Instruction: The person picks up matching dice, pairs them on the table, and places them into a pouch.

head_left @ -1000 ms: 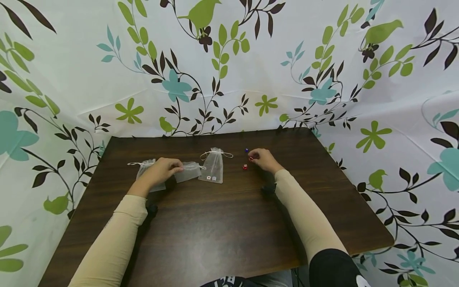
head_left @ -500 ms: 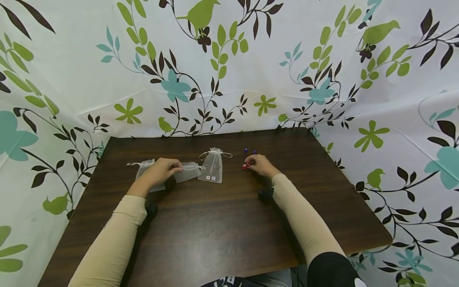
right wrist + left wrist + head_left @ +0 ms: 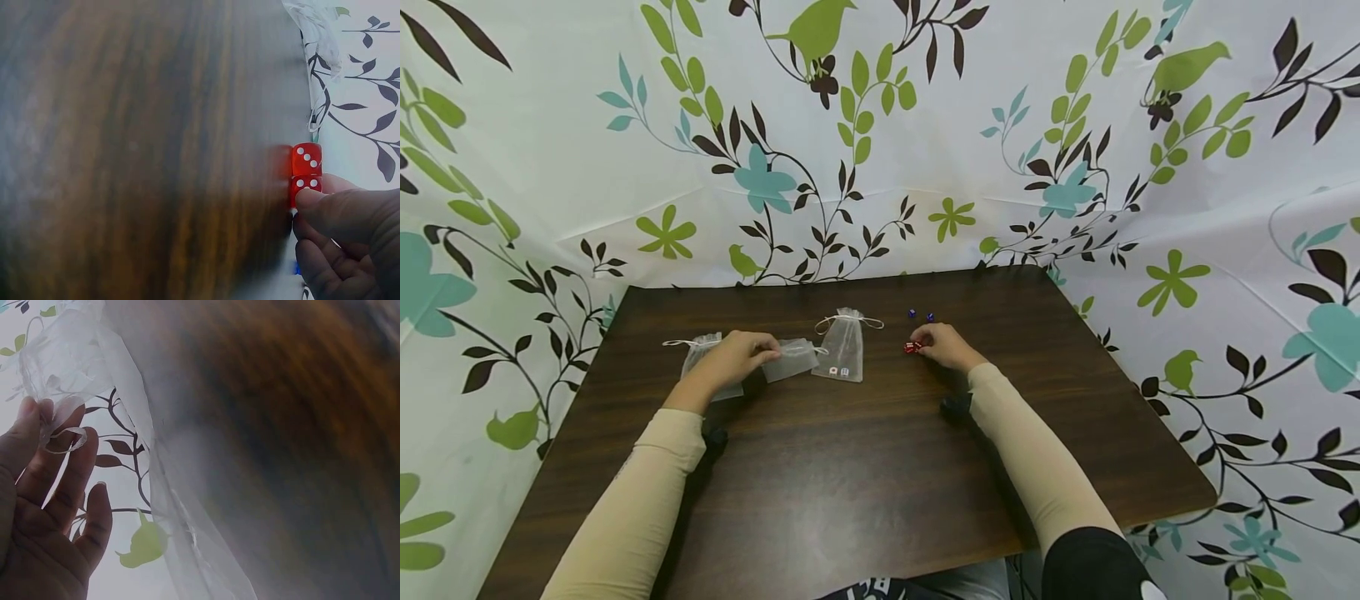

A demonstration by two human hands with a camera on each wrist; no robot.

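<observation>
Now the left hand (image 3: 737,360) pinches a sheer bag (image 3: 793,361); the right hand (image 3: 950,346) pinches one red die (image 3: 300,185) touching another red die (image 3: 307,159).

A dark brown, wood-grained worktop (image 3: 842,450), with a pale patch of glare toward its near edge, stands against a creased white fabric backdrop (image 3: 955,142) printed with green birds (image 3: 816,35), blue flowers (image 3: 765,179), green flowers (image 3: 951,218) and dark-leaved branches.

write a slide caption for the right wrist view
Right hand pinching one red die beside a second red die on a wood-grain tabletop.
</observation>
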